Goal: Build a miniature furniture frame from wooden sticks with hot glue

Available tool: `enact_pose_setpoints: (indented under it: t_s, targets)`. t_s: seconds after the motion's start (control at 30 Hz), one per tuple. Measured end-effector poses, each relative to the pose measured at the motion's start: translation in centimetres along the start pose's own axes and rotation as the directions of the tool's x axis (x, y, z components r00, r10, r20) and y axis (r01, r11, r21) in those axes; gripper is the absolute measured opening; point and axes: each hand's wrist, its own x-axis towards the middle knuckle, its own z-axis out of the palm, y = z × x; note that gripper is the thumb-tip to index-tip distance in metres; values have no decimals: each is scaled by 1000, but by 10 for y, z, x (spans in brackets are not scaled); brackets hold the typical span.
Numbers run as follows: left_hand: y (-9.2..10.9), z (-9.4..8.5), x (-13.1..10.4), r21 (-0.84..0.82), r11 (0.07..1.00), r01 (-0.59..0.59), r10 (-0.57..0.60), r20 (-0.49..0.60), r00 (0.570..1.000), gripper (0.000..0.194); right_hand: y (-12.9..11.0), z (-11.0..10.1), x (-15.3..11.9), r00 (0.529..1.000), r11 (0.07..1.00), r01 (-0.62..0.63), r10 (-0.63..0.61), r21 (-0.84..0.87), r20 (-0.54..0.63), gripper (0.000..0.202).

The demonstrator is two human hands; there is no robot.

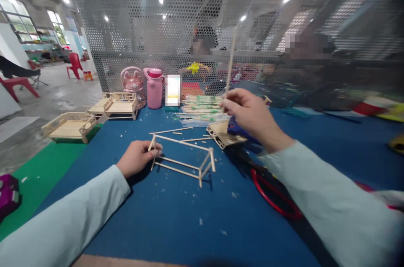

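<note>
We see the left hand (136, 157) resting on the blue table (176, 216). Its fingers are curled around one end of a little stick frame (183, 158), which stands on the table in front of us. The right hand (249, 113) is lifted up above the table. Its fingers are pinched shut on a long thin stick (231, 58) that points up. Just behind this hand lies a pile of sticks (200, 109). A pink bottle (154, 88) stands farther back. Three small wooden beds (121, 105) sit to the left.
</note>
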Motion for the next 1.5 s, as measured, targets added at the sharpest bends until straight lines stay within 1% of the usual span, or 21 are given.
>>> enact_pose_setpoints:
  t_s: [0.03, 0.1, 0.13, 0.17, 0.23, 0.3, 0.37, 0.47, 0.53, 0.6, 0.67, 0.73, 0.77, 0.9, 1.0, 1.07, 1.17, 1.27, 1.33, 1.4, 1.5]
  targets:
    - [-1, -1, 1, 2, 1000, 13, -13, -29, 999, 25, 0, -12, -16, 999, 999, -46, 46, 30, -16, 8]
    - [-4, -3, 2, 1, 999, 38, -38, -79, 996, 27, -2, -29, -53, 982, 990, -134, 138, -44, 127, 9]
    - [-6, -3, 3, -1, 999, 49, -49, -99, 994, 28, -3, -35, -72, 962, 984, -151, 168, -94, 214, 11]
    - [-7, -3, 4, -6, 998, 59, -60, -116, 992, 28, -5, -37, -91, 943, 981, -140, 174, -136, 283, 14]
    - [-9, -3, 5, -17, 997, 74, -76, -141, 987, 29, -9, -36, -122, 872, 966, -94, 197, -242, 447, 16]
    - [-9, -2, 5, -24, 996, 85, -88, -160, 983, 30, -12, -28, -144, 831, 942, -46, 221, -333, 511, 19]
    - [-7, -1, 5, -18, 996, 92, -94, -180, 979, 28, -14, -20, -156, 819, 919, -18, 239, -394, 521, 21]
    - [-3, -2, 3, 8, 995, 104, -100, -209, 973, 23, -12, -12, -161, 809, 910, -15, 255, -415, 530, 23]
    - [-2, -3, 2, 26, 994, 111, -102, -220, 970, 23, -8, -13, -160, 816, 916, -19, 245, -400, 524, 24]
    - [-2, -3, 2, 40, 993, 113, -101, -221, 970, 23, -3, -17, -156, 855, 898, -33, 252, -438, 453, 27]
    - [-2, -3, 2, 51, 992, 112, -98, -218, 971, 24, 3, -19, -150, 891, 830, -77, 306, -553, 335, 29]
    - [-1, -3, 1, 62, 992, 108, -92, -218, 971, 23, 8, -18, -141, 897, 751, -114, 360, -651, 258, 29]
    - [-1, -2, 1, 68, 992, 105, -88, -220, 972, 23, 11, -16, -136, 891, 730, -115, 376, -673, 255, 28]
    - [1, -1, -1, 84, 992, 92, -71, -218, 973, 25, 19, -1, -120, 875, 717, -97, 392, -690, 284, 28]
    - [0, -1, -1, 83, 993, 86, -69, -198, 978, 27, 23, 4, -116, 866, 691, -100, 415, -716, 280, 25]
    - [-1, -3, 0, 73, 994, 82, -69, -171, 983, 26, 24, 2, -118, 858, 677, -100, 430, -729, 282, 25]
    - [-4, -5, 2, 57, 995, 77, -69, -131, 989, 25, 25, -8, -124, 850, 661, -96, 444, -744, 284, 26]
    - [-5, -7, 3, 54, 995, 81, -74, -119, 990, 23, 28, -17, -130, 843, 672, -64, 432, -738, 320, 24]
    - [-5, -8, 3, 54, 994, 90, -83, -122, 989, 24, 31, -21, -134, 844, 701, -25, 396, -713, 361, 23]
    - [-4, -8, 3, 54, 993, 101, -93, -128, 987, 25, 35, -24, -138, 857, 733, 19, 339, -680, 389, 22]
    - [-4, -8, 2, 57, 992, 115, -106, -142, 984, 25, 39, -27, -145, 881, 746, 52, 279, -663, 382, 22]
